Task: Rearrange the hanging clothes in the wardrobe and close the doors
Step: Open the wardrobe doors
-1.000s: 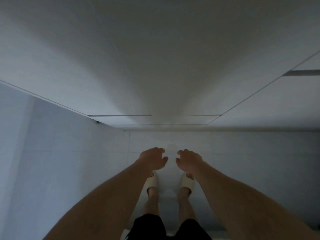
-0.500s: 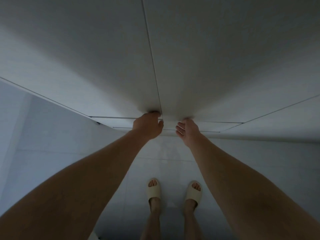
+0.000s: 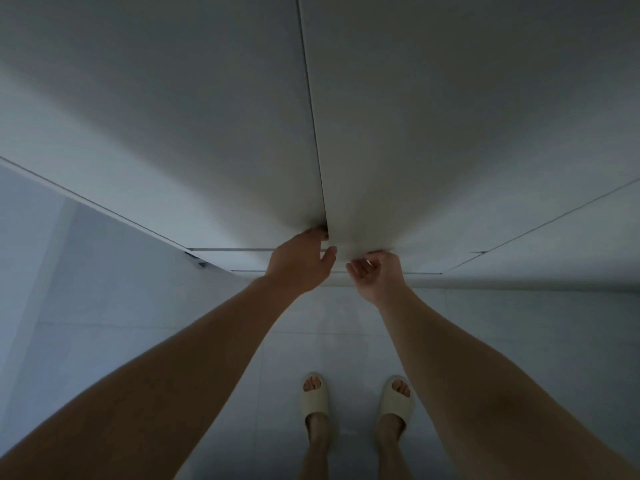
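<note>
the person stands close to the wardrobe doors, both arms stretched out low. the left door (image 3: 194, 126) and right door (image 3: 450, 126) meet at a thin dark seam running down the middle, so they look shut or nearly so. the left hand (image 3: 298, 265) is at the bottom corner of the left door, its fingers curled over the lower edge right beside the seam, thumb held apart and pointing right. the right hand (image 3: 375, 275) sits just to the right, palm turned up, fingertips hooked under the bottom edge of the right door, fingers lying close together. the two hands are near each other but apart. no clothes can be seen. below, on the pale tiled floor (image 3: 104, 323), two feet wear cream slides (image 3: 315, 398).
</note>
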